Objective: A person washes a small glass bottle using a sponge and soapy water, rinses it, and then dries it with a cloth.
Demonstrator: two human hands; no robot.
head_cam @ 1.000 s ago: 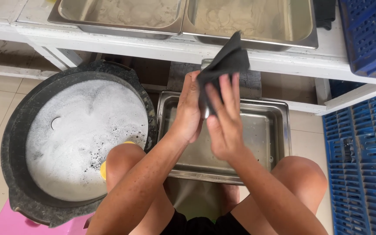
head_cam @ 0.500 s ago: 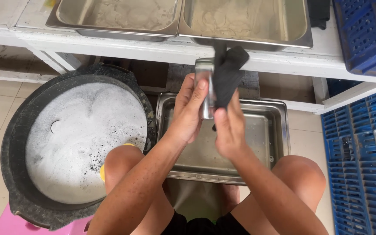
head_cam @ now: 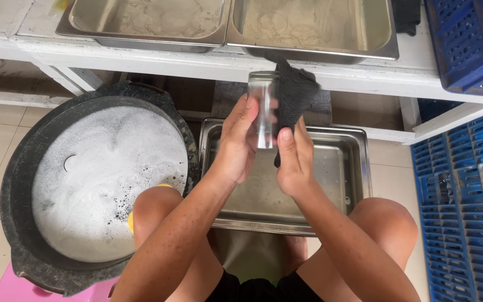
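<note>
My left hand (head_cam: 236,142) is wrapped around the steel cup (head_cam: 263,109), held up over the metal tray (head_cam: 359,168), right hand (head_cam: 292,162) pinching the black scrub cloth (head_cam: 293,92) against its side; cup looks light, rigid, probably wet-slick, so I grip mid-wall.

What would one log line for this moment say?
left hand: holds metal cup | right hand: presses dark cloth to cup | below: steel tray | beside: foamy black basin
</note>
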